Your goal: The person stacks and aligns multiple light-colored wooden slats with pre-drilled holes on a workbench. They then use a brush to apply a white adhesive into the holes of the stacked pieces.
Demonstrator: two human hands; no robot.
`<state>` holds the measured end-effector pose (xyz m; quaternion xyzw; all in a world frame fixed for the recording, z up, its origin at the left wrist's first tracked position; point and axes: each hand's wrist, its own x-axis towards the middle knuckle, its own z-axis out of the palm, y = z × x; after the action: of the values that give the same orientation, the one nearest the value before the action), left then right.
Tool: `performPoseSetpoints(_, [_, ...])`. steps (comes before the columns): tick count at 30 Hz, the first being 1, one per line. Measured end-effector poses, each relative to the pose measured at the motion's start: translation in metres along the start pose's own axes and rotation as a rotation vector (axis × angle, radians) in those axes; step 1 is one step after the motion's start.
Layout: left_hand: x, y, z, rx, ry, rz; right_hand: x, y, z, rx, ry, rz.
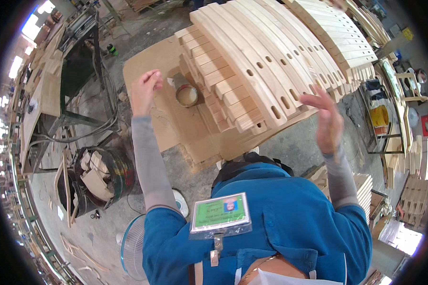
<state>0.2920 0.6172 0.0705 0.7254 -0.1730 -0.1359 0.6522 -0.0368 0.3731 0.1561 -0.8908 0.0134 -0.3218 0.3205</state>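
Observation:
My left hand (145,92) is raised over the cardboard, left of the wood stack, its fingers pinched together. Whatever lies between those fingertips, if anything, is too small to make out. Close to it, a round can (187,96) with a pale beige filling sits on the cardboard sheet (152,121). My right hand (325,118) hovers by the near right end of a stack of pale wooden slats (252,42), fingers apart and holding nothing. Oblong slots run along the near ends of these slats. Shorter wooden blocks (214,64) show along the stack's left side.
A second pile of slats (340,35) rises at the far right. On the left stand a dark drum (121,171) of wood scraps and a metal-framed workbench (47,102) with trailing cables. A fan (134,247) is near my left elbow. Shelving with a yellow container (379,115) stands right.

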Motion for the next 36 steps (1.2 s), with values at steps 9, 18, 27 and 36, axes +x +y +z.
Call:
performPoseSetpoints(9, [0.125,-0.140,-0.004,0.441,-0.158,-0.173,-0.036,-0.011,-0.055,-0.251,0.364,0.229])
performPoseSetpoints(18, [0.098,-0.140,-0.002,-0.125,-0.325,-0.430,-0.029,0.006,-0.080,-0.296,0.428,0.151])
performPoseSetpoints(27, [-0.010,-0.111,-0.033,-0.253,-0.061,-0.447,0.024,0.123,-0.111,0.154,0.399,0.205])
performPoseSetpoints(36, [-0.135,0.005,0.022,-0.774,0.529,-0.066,0.112,0.234,-0.177,-0.017,-0.108,0.038])
